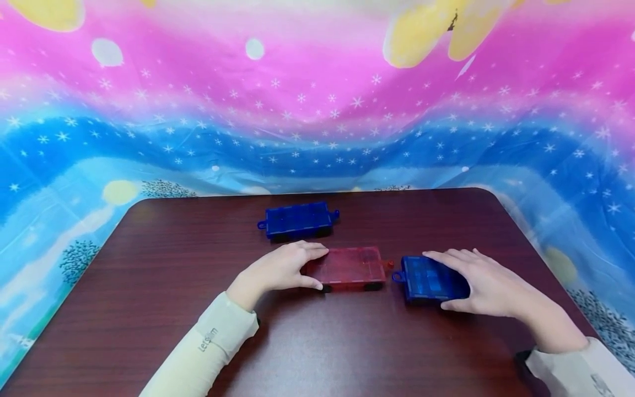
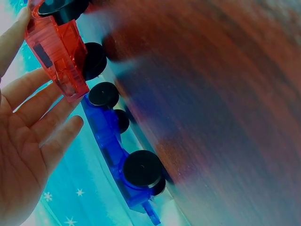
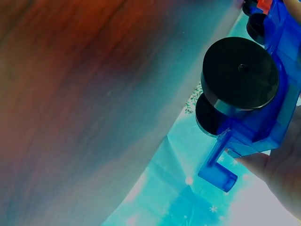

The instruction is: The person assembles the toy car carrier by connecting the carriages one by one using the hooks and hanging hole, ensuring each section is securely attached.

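In the head view a clear red toy train car (image 1: 352, 267) stands on its black wheels mid-table. My left hand (image 1: 280, 270) grips its left end, thumb at the near side and fingers at the far side. To the right, my right hand (image 1: 488, 286) holds a blue toy train car (image 1: 429, 278) by its right end, covering that end. The blue car's ring (image 1: 398, 277) lies close beside the red car's peg (image 1: 390, 264). A hooked peg (image 3: 218, 176) sticks out from the held blue car in the right wrist view.
A second blue train car (image 1: 297, 218) stands farther back, a ring at its left and a peg at its right. The dark wooden table (image 1: 173, 264) has rounded far corners. A patterned cloth (image 1: 317, 110) hangs behind it and along both sides.
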